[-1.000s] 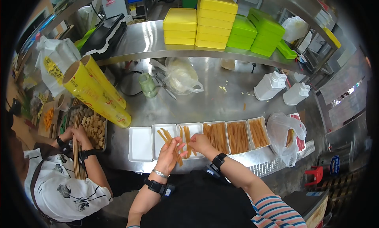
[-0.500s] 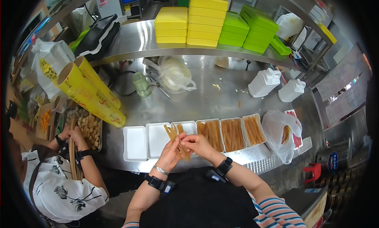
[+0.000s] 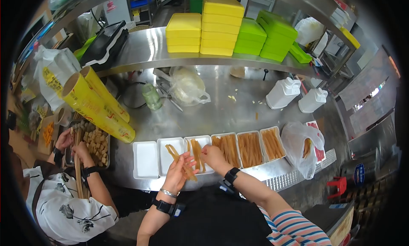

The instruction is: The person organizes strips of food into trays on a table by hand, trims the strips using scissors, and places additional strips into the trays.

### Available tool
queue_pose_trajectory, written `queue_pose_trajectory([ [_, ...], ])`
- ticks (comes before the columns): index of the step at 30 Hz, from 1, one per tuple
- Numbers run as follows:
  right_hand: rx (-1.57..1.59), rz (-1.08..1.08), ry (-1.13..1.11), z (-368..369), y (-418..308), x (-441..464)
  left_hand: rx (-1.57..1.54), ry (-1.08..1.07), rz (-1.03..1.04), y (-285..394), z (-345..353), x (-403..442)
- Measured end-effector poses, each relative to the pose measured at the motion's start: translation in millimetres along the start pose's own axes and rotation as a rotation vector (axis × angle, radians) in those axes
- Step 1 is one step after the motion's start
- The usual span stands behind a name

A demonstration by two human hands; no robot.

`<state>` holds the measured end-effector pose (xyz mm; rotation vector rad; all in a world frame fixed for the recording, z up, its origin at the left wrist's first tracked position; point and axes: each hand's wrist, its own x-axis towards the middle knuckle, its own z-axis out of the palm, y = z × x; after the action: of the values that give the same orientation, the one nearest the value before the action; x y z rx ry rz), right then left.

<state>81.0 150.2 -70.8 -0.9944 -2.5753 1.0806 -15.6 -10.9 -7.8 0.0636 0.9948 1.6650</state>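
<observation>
Several flat, translucent brown strips (image 3: pixel 172 152) lie across my left hand (image 3: pixel 180 170), held between its thumb and fingers. My right hand (image 3: pixel 215 159) is just to the right, its thumb and fingertips pinched on a brown strip (image 3: pixel 202 160) over the third white tray (image 3: pixel 205 139). That tray has a few strips in it. To its left stand two white trays (image 3: pixel 145 160) with bare bottoms. To its right, three more trays hold rows of brown strips (image 3: pixel 249 149).
A clear plastic bag (image 3: pixel 298 146) sits right of the trays. Behind are two white jugs (image 3: pixel 283 93), a glass jar (image 3: pixel 152 96) and yellow film rolls (image 3: pixel 96 105). A shelf carries yellow boxes (image 3: pixel 220 26) and green boxes. At left, a co-worker's hands hold sticks (image 3: pixel 78 160).
My hands have moved apart: the right went slightly right over the third tray, while the left keeps its strips slightly lower. The co-worker's hands have shifted on the sticks.
</observation>
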Motion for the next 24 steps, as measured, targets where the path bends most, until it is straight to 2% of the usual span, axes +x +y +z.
queue_pose_trajectory([
  [4, -0.049, -0.138, 0.103, -13, -20, -6, 0.042, 0.004, 0.014, 11, 8, -2],
  [6, 0.529, -0.103, -0.149, -27, -40, -15, 0.031, 0.011, 0.012, 12, 8, -4],
  [7, 0.98, 0.139, -0.418, -47, -67, -24, 0.006, -0.064, 0.001, 13, 9, 0],
  [9, 0.911, 0.108, -0.424, -38, -65, -25, -0.016, -0.183, -0.028, 11, 14, 5],
  [11, 0.842, 0.082, -0.42, -38, -59, -28, -0.027, -0.208, -0.029, 6, 16, 9],
  [13, 0.942, 0.156, -0.413, -42, -55, -31, -0.041, -0.22, -0.028, 2, 17, 10],
  [17, 0.964, 0.131, -0.361, -44, -50, -36, -0.028, -0.238, -0.042, -9, 17, 15],
  [19, 0.89, 0.176, -0.42, -37, -41, -34, 0.002, -0.233, -0.036, -12, 15, 12],
  [20, 0.955, 0.105, -0.417, -31, -39, -36, 0.027, -0.256, -0.044, -12, 16, 9],
  [21, 0.878, 0.069, -0.451, -25, -35, -34, 0.07, -0.221, -0.059, -12, 15, 9],
  [23, 0.848, 0.002, -0.599, -13, -20, -25, 0.134, -0.194, -0.111, -12, 11, 8],
  [24, 0.873, 0.022, -0.512, -11, -28, -28, 0.171, -0.217, -0.088, -18, 2, 11],
])
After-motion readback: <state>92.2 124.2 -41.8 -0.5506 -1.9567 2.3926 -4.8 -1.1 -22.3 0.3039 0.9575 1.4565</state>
